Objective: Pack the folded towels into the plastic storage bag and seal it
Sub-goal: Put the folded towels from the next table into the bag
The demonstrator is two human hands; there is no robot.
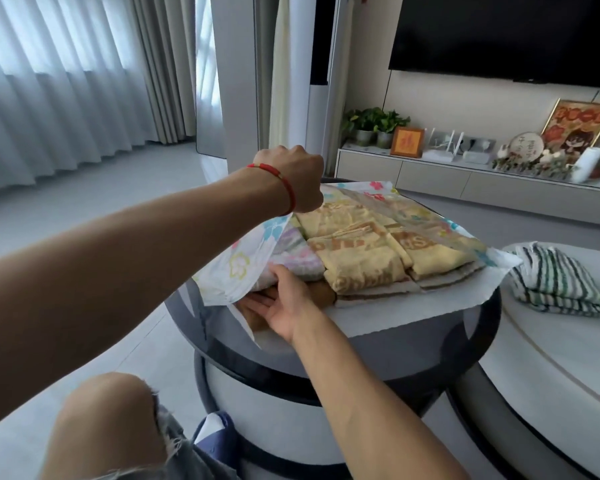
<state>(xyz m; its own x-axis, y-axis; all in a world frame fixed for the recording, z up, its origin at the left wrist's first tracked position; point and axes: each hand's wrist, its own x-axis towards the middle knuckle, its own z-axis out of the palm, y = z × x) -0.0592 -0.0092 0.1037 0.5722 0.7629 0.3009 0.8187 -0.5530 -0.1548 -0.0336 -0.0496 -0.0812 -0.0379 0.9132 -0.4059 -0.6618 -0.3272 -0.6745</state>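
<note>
The left hand [293, 180] is raised and closed in a fist around the top layer of the plastic storage bag [238, 268], holding that flower-printed flap up off the stack; a red cord bracelet [284, 183] circles the wrist. Below it the right hand [279, 299] reaches into the bag's open mouth with fingers straight and spread, the thumb resting on a pale pastel towel [297, 256] and the fingers lying flat against a brown towel [321, 292] at the bottom of the pile — pressing, not gripping. Just beside these, further into the bag, lie the yellow patterned towels [361, 251], folded and packed side by side under the clear top film (the lettering on them is too creased to read). The bag lies flat across a round dark-rimmed table [430, 341], its mouth toward the person. To the right, on a second, lighter round table [534, 358], a folded green-striped towel [555, 275] sits outside the bag, well apart from both hands. Behind stand a low media cabinet [430, 174] with potted plants [374, 124] — and a dark television [506, 36] above.
</note>
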